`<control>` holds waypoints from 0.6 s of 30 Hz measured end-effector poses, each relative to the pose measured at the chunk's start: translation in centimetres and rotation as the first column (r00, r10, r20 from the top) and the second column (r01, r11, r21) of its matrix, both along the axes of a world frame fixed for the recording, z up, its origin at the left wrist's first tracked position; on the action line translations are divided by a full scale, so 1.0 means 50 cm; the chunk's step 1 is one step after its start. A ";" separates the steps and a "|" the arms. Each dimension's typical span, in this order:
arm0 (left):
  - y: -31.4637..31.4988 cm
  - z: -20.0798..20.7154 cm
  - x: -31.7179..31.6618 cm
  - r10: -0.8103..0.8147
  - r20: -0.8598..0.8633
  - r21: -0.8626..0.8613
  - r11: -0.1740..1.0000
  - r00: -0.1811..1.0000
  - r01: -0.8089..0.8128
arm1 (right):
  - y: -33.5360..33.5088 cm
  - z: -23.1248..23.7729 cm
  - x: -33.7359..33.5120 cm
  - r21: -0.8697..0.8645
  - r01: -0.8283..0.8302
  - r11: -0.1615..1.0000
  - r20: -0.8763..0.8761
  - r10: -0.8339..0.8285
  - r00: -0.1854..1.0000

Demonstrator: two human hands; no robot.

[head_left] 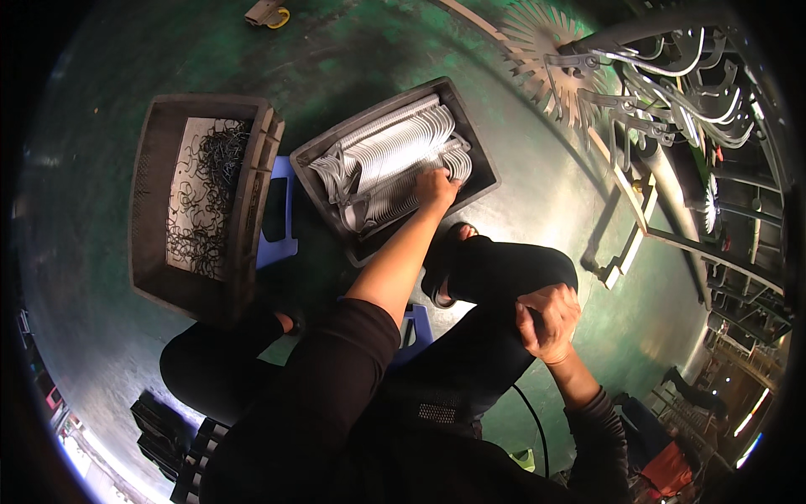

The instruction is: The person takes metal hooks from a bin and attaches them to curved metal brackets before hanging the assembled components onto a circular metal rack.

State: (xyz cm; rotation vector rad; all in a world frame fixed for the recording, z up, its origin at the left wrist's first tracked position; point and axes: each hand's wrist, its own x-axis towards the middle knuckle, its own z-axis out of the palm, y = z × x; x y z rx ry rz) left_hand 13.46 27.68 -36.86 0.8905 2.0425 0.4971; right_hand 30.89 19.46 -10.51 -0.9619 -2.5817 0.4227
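My left hand point(437, 188) reaches into a dark plastic crate point(480, 143) and closes on the end of a curved metal piece, partly hidden by the fingers. Rows of shiny, curved flat metal pieces point(390, 143) lie nested side by side in that crate. Some looser ones sit at its left end. On my right knee rests my right hand point(550, 321), fingers loosely bent, thumb apart, with nothing visible in it.
Left of the crate, a second dark crate point(151, 202) holds many small dark wire hooks point(206, 202) and stands by a blue stool point(281, 218). Metal racks with hanging curved parts point(688, 92) and a toothed fan-shaped metal piece point(554, 59) are at the right. A tape roll point(279, 18) lies far off.
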 end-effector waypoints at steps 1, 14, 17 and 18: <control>0.000 0.008 0.006 0.001 0.020 -0.031 1.000 1.000 0.000 | -0.005 0.002 0.009 0.019 0.020 1.000 0.008 -0.020 1.000; 0.032 -0.033 -0.048 -0.177 0.262 -0.130 0.968 0.949 0.216 | -0.030 0.025 0.013 0.082 0.030 0.996 -0.005 -0.030 1.000; 0.026 -0.076 -0.033 -0.167 0.269 0.006 0.985 0.948 0.172 | -0.037 0.030 0.021 0.103 0.042 0.994 0.006 -0.043 0.999; 0.021 -0.096 -0.023 -0.087 0.245 0.046 0.996 0.965 0.078 | -0.039 0.033 0.022 0.102 0.037 0.994 0.011 -0.039 0.999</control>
